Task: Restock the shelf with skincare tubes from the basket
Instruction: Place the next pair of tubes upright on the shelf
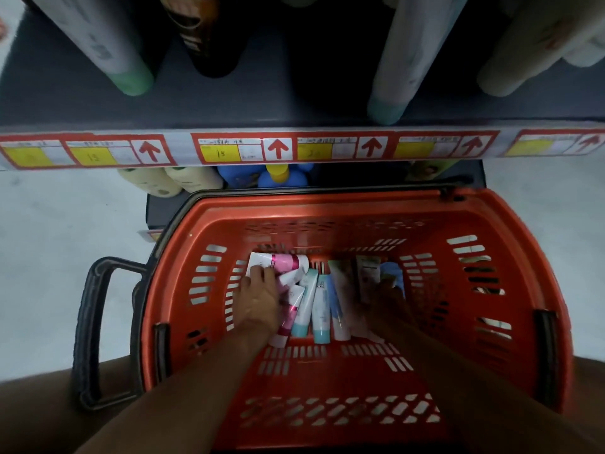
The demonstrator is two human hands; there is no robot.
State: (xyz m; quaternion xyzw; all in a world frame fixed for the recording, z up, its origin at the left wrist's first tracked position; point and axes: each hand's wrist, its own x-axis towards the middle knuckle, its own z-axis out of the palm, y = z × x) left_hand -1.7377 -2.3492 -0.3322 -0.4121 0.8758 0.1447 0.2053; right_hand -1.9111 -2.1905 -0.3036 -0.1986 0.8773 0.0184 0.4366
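Both forearms reach down from the near edge into the red basket [491,224], which sits on the floor just in front of the shelf [262,106]. The left hand [258,299] lies palm-down on the left part of the pile, its fingers curled over the white and pink tubes [284,262] at the far left of the basket floor; it presses on them, but whether it has one truly gripped cannot be told. The right hand [389,293] is dark and smeared by motion, set among the tubes on the right, near a white tube [368,273] and something blue [393,270]; the state of its fingers cannot be told. Between the two hands lie tubes side by side, lengthwise near to far: two teal-capped tubes [309,306] and a white and blue one [337,309]. The basket's dark handle [91,329] hangs folded out on its left side. On the shelf above stand tall tubes and bottles, and a strip of red and yellow price labels [278,149] runs along its near edge.
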